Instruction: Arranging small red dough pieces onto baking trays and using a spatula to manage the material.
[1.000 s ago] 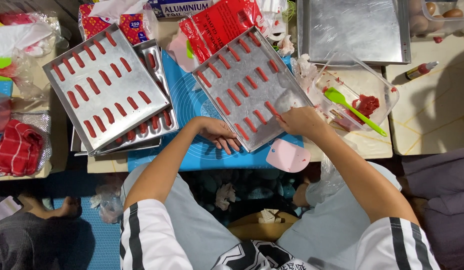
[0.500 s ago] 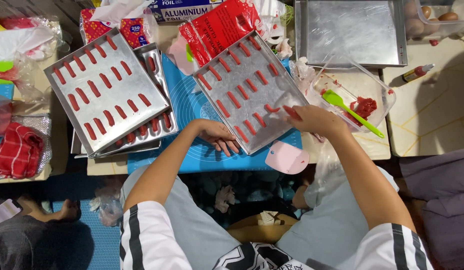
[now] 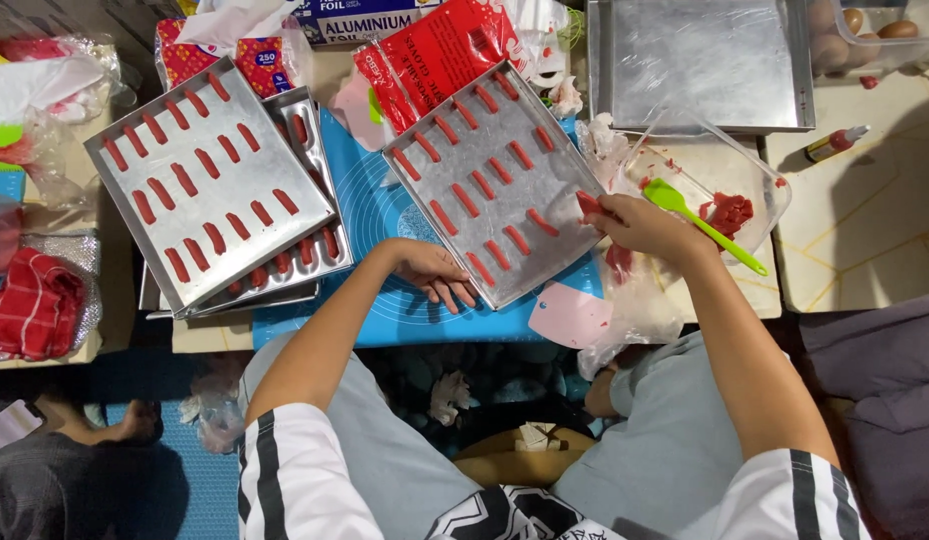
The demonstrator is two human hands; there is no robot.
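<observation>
A tilted metal baking tray [image 3: 550,185] lies on a blue silicone mat [image 3: 370,215] and carries rows of short red batter strips [image 3: 465,200]. My right hand [image 3: 645,228] is at the tray's right edge. It is closed on a clear piping bag [image 3: 625,300] of red batter, and the bag's red tip [image 3: 588,204] touches the tray. My left hand [image 3: 432,270] rests flat on the mat with its fingers spread against the tray's near edge. It holds nothing.
Stacked trays [image 3: 210,170] full of red strips sit at the left. To the right are a glass dish [image 3: 775,195] with a green spatula [image 3: 700,215], an unfilled lined tray [image 3: 715,60] and a small bottle [image 3: 835,143]. A pink scraper [image 3: 570,315] lies at the mat's front, a red checked cloth [image 3: 35,305] far left.
My right hand with the piping bag has shifted slightly right and up along the tray's right edge. My left hand has stayed by the tray's near edge.
</observation>
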